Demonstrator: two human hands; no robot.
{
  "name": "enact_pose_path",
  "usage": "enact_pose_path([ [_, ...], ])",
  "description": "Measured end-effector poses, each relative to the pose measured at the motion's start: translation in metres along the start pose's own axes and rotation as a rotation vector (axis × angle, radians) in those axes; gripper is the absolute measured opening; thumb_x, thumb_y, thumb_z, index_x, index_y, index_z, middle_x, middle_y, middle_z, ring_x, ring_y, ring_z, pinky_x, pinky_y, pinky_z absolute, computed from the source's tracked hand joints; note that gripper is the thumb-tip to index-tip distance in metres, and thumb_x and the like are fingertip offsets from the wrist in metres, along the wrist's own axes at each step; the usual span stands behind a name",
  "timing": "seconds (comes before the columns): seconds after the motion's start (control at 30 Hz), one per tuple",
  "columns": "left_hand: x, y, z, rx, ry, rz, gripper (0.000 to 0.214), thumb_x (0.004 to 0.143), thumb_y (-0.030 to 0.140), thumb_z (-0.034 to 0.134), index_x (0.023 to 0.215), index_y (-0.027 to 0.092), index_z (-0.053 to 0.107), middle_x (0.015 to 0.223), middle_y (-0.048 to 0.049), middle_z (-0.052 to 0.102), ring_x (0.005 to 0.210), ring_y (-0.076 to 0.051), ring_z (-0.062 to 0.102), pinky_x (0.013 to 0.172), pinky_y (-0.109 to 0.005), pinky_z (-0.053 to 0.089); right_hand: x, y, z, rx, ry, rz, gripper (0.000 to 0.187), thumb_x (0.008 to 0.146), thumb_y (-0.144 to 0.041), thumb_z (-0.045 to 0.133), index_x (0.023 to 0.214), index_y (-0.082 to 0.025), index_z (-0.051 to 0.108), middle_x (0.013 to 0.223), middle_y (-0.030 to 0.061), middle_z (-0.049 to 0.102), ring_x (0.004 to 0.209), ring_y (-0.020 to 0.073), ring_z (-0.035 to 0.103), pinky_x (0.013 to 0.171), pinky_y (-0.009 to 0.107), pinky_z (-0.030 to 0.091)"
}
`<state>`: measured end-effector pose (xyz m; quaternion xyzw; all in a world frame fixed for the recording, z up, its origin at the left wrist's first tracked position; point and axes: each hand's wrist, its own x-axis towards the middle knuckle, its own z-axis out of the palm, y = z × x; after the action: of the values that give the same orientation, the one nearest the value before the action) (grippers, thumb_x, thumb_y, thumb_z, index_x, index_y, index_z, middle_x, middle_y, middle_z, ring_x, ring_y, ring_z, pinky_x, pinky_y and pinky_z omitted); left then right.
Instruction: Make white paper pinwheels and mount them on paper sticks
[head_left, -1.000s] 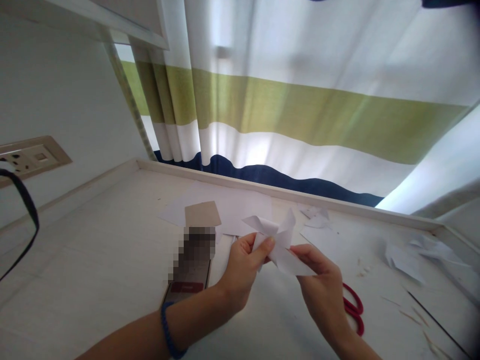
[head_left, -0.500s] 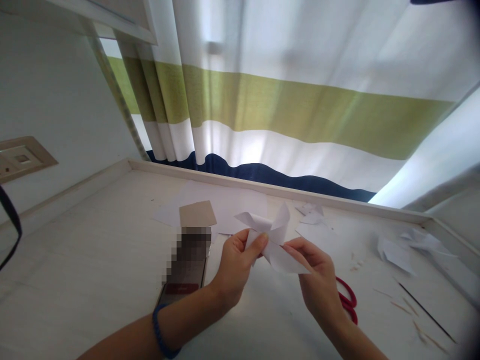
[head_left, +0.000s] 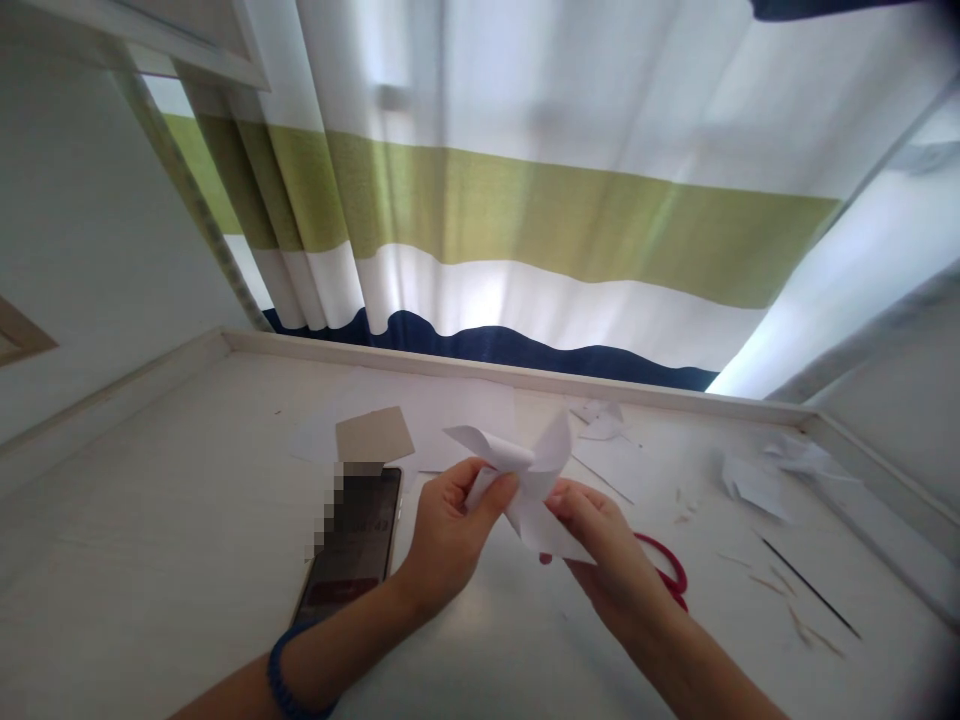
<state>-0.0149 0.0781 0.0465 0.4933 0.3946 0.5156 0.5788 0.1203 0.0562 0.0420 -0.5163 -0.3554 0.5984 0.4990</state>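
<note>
A white folded paper pinwheel [head_left: 525, 470] is held above the white table [head_left: 165, 500] in both hands. My left hand [head_left: 450, 530] pinches it at its middle, thumb on top, with a blue band round the wrist. My right hand [head_left: 607, 560] grips the lower right blade from below, fingers closed on the paper. A phone [head_left: 352, 550] lies flat on the table just left of my left hand, its top end partly under a brown card square [head_left: 373, 436].
Red-handled scissors [head_left: 664, 570] lie behind my right hand. White paper sheets [head_left: 450, 410] and scraps [head_left: 757, 480] lie further back and right, with thin sticks [head_left: 810, 590] near the right edge. A striped curtain [head_left: 525, 220] hangs behind the table's raised rim.
The view has swung to the right, so the wall socket has slid out of frame. Both hands keep their hold on the pinwheel; my right hand has shifted slightly closer to the left.
</note>
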Motion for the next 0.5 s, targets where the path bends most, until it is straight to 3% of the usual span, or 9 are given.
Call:
enact_pose_path([
  [0.17,0.005,0.025,-0.010,0.103,0.023,0.074,0.009,0.068,0.023,0.062,0.075,0.018,0.066,0.064,0.0039,0.064,0.059,-0.010,0.054,0.055,-0.017,0.042,0.001,0.012,-0.017,-0.152,-0.086,0.078,0.019,0.071,-0.029,0.050,0.062,-0.013,0.057,0.051,-0.0006,0.054,0.042,0.0089,0.047,0.043,0.022,0.042],
  [0.27,0.012,0.037,-0.015,0.102,0.037,0.055,0.006,0.066,0.021,0.064,0.069,0.015,0.066,0.060,0.0033,0.065,0.058,-0.011,0.056,0.055,-0.018,0.044,0.000,0.020,-0.038,-0.333,-0.098,0.041,0.027,0.073,-0.034,0.051,0.064,-0.012,0.061,0.054,0.0028,0.059,0.043,0.0104,0.050,0.044,0.024,0.042],
  [0.37,0.020,0.042,-0.024,0.042,0.142,0.034,0.008,0.066,0.018,0.065,0.074,0.017,0.066,0.059,0.0052,0.066,0.053,-0.009,0.056,0.054,-0.017,0.044,-0.003,0.027,-0.062,-0.561,-0.002,-0.090,0.031,0.075,-0.036,0.050,0.057,-0.013,0.061,0.049,0.0005,0.056,0.044,0.0113,0.049,0.044,0.023,0.038],
  [0.5,0.032,0.040,-0.041,-0.004,0.273,0.050,0.012,0.064,0.018,0.067,0.075,0.022,0.066,0.063,0.0091,0.068,0.060,-0.009,0.059,0.060,-0.017,0.047,-0.012,0.034,-0.090,-0.833,0.159,-0.288,0.011,0.070,-0.026,0.059,0.068,-0.016,0.064,0.061,0.0006,0.057,0.055,0.0138,0.052,0.051,0.024,0.041],
])
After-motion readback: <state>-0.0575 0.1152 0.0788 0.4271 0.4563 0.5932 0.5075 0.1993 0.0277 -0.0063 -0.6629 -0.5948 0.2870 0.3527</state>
